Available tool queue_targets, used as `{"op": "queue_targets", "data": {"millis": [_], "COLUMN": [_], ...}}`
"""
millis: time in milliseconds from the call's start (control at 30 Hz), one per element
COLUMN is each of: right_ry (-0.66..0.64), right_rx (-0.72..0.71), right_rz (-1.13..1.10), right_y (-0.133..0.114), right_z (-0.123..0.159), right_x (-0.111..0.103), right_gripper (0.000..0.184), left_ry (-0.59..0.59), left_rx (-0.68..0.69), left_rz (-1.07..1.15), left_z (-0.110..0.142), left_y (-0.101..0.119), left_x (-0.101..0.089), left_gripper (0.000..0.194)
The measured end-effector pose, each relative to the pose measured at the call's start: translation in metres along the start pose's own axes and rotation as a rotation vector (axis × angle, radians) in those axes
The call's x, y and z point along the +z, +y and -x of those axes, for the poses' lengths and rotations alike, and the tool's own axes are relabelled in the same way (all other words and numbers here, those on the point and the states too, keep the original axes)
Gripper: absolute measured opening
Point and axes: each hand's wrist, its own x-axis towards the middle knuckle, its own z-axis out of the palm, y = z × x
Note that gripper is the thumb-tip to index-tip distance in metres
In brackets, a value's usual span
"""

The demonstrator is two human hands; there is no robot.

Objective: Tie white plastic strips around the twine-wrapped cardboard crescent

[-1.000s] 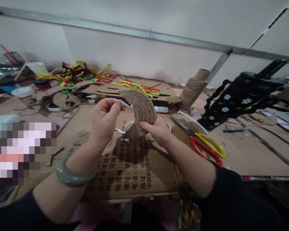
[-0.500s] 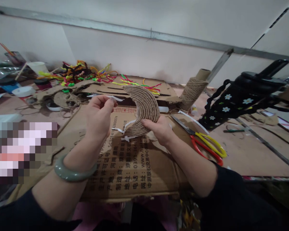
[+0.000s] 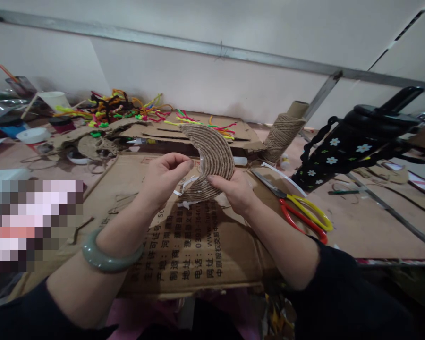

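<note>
A crescent-shaped piece (image 3: 216,153) covered in curved rows of brown twine is held up over the cardboard. My right hand (image 3: 237,191) grips its lower right part, with the thumb on the front face. Beside its inner curve, my left hand (image 3: 165,177) is closed in a pinch; whatever lies between the fingertips is hidden. A pale, shiny edge shows along the inner curve near those fingertips. Below the left fingers, a thin white strip (image 3: 189,181) lies near the crescent's lower tip. Another white scrap (image 3: 187,204) is under that tip.
Printed cardboard (image 3: 184,255) covers the work surface. Scissors (image 3: 297,208) with red and yellow handles lie at right, near a twine spool (image 3: 285,132) and a black flowered tumbler (image 3: 347,146). Colourful fuzzy stems (image 3: 120,106) and paint pots (image 3: 35,136) are at the back left.
My left hand drew away leftward with a white strip in its pinch, then came back to the crescent's inner edge. That strip no longer shows in the fingers. My right hand keeps its grip.
</note>
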Motion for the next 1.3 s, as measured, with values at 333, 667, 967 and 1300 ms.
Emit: {"op": "queue_targets", "data": {"millis": [333, 667, 967, 1300], "right_ry": [-0.013, -0.043, -0.056, -0.061], "right_rx": [-0.006, -0.002, -0.006, 0.049], "right_rz": [0.058, 0.066, 0.064, 0.069], "right_y": [-0.001, -0.002, 0.0, -0.004], "right_z": [0.0, 0.001, 0.001, 0.003], "right_x": [0.003, 0.004, 0.002, 0.005], "right_gripper": [0.026, 0.021, 0.021, 0.023], "left_ry": [-0.124, -0.158, -0.174, -0.065], "left_rx": [-0.026, -0.066, -0.009, 0.023], "left_rz": [-0.004, 0.067, 0.047, 0.042], "left_z": [0.002, 0.002, 0.002, 0.001], "left_y": [-0.006, -0.003, -0.007, -0.005], "left_x": [0.001, 0.002, -0.001, 0.0], "left_gripper": [0.017, 0.01, 0.018, 0.018]}}
